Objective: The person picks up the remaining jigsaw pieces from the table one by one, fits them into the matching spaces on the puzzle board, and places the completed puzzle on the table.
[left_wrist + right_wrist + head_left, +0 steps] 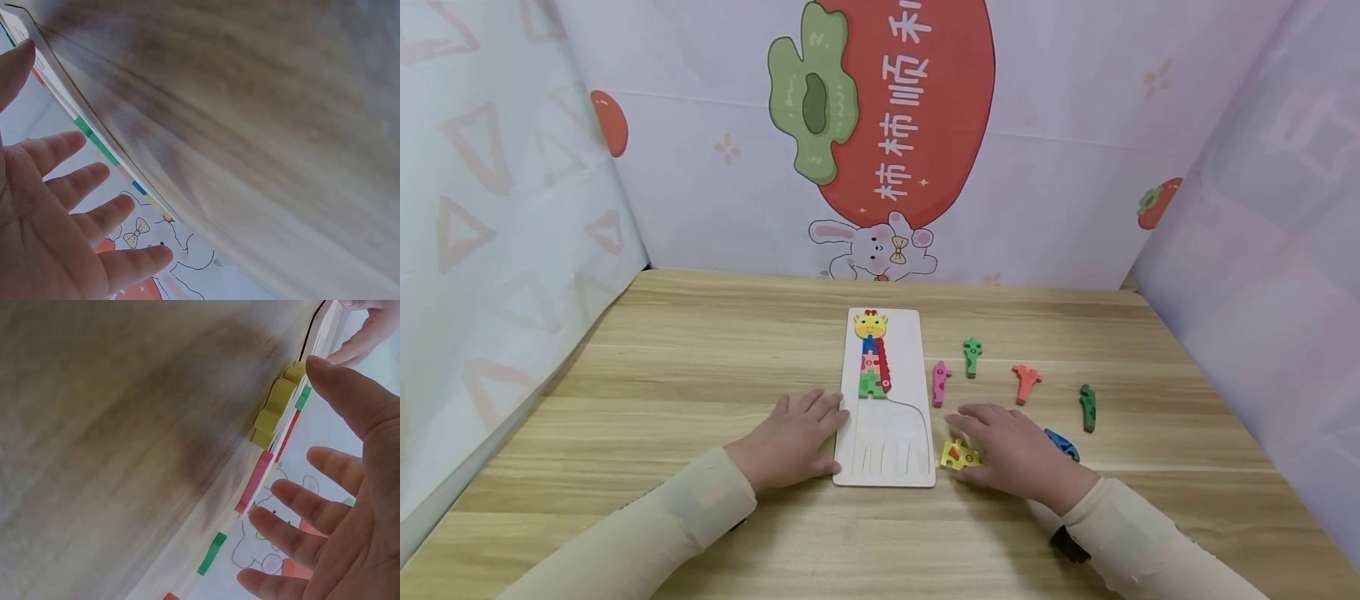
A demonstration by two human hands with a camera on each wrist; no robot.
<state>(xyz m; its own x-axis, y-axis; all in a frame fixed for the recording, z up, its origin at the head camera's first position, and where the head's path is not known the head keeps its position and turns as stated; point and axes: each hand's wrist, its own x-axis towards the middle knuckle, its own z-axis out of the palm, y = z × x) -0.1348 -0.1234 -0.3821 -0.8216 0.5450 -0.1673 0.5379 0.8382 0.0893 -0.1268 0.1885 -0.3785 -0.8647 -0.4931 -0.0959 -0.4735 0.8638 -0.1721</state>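
A white puzzle board (898, 333) lies on the table with a giraffe's yellow head piece (870, 325), blue, pink and green neck pieces and a red mane piece (882, 367) set into it. Its lower part shows bare grooves. My left hand (793, 442) rests along the board's left edge with its fingers spread, holding nothing. Beside the board's lower right, my right hand (1011, 450) is over a yellow puzzle piece (957, 455), thumb and fingers apart and extended. The hand covers part of that piece. In the right wrist view the fingers (312, 509) stand spread.
Right of the board lie a magenta piece (940, 384), a green piece (972, 358), an orange piece (1025, 383) and a dark green piece (1087, 407). A blue piece (1063, 445) is partly behind the right hand. Printed cloth (1045, 208) encloses the wooden table (722, 333) on three sides.
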